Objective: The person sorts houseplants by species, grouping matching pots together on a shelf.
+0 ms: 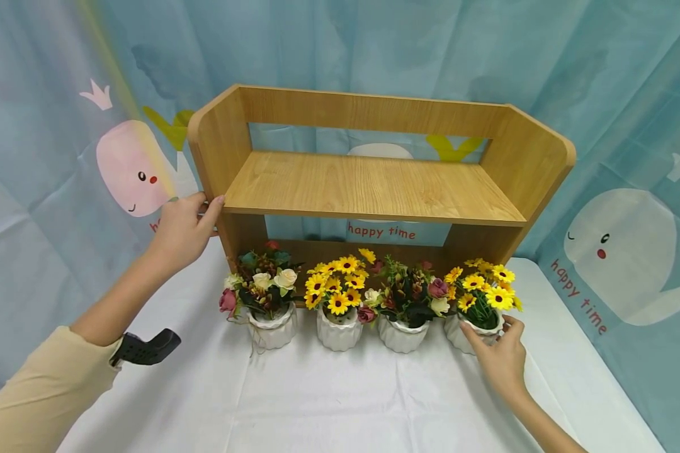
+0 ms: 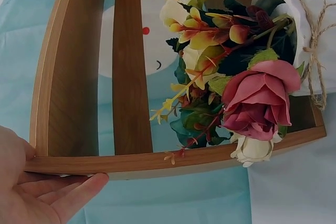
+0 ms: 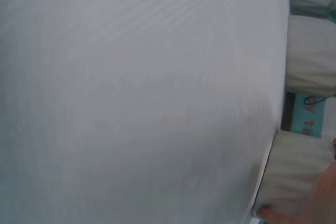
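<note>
My left hand [image 1: 182,231] grips the left side panel of a two-tier wooden shelf [image 1: 368,189], thumb at the inner front edge. The left wrist view shows its fingers [image 2: 79,199] on the panel's outer face. At the row's right end, my right hand [image 1: 505,362] holds a white flowerpot [image 1: 458,336] of yellow sunflowers [image 1: 483,286] between thumb and fingers. That pot stands upright on the table before the shelf's right end. In the right wrist view, only part of this hand [image 3: 320,200] shows, against the white pot [image 3: 289,169].
Beside it stand a pot of mixed roses [image 1: 403,336], another sunflower pot [image 1: 339,333] and a twine-tied rose pot [image 1: 273,330], lined up before the lower tier. A white cloth [image 1: 317,402] covers the table. Blue printed curtains [image 1: 385,38] hang behind and at both sides.
</note>
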{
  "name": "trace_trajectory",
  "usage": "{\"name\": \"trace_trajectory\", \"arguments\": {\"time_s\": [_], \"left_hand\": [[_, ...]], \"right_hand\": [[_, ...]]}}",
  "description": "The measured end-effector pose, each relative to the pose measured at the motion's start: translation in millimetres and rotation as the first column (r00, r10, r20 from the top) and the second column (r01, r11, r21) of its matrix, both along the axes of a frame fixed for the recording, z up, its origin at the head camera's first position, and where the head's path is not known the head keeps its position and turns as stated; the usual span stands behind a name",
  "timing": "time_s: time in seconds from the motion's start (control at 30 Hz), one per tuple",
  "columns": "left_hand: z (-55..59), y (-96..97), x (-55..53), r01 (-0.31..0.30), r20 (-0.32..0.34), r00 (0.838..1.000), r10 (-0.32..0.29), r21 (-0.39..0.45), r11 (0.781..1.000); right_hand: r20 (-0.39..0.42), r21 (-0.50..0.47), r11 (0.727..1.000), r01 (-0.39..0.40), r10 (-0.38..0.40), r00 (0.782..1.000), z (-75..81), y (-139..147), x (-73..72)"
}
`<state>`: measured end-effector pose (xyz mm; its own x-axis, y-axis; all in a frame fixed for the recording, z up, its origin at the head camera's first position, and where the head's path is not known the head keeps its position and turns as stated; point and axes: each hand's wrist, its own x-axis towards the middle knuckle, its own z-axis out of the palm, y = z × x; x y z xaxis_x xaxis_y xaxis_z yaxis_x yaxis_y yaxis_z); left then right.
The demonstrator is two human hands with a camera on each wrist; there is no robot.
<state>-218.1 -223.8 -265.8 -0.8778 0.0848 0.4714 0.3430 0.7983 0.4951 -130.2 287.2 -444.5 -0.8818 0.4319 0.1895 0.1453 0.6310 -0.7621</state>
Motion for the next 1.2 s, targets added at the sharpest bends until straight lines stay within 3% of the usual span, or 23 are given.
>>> {"name": "trace_trajectory", "arguments": {"time_s": [0.37, 0.83, 1.2], "left_hand": [[3.0, 2.8, 3.8, -0.008, 0.033, 0.999, 0.008, 0.012, 1.0], [2.0, 1.8, 2.7, -0.019, 0.039, 0.999, 0.019, 0.011, 1.0], [2.7, 3.2, 3.0, -0.023, 0.059, 0.998, 0.023, 0.006, 1.0]], "right_hand": [[-0.131, -0.085, 0.995, 0.046, -0.057, 0.99, -5.0, -8.6, 0.8], [-0.073, -0.07, 0.997, -0.019, 0.014, 0.997, -1.2, -1.9, -0.8], [-0.153, -0.096, 0.994, 0.054, -0.069, 0.986, -5.4, -8.7, -0.8]]}}
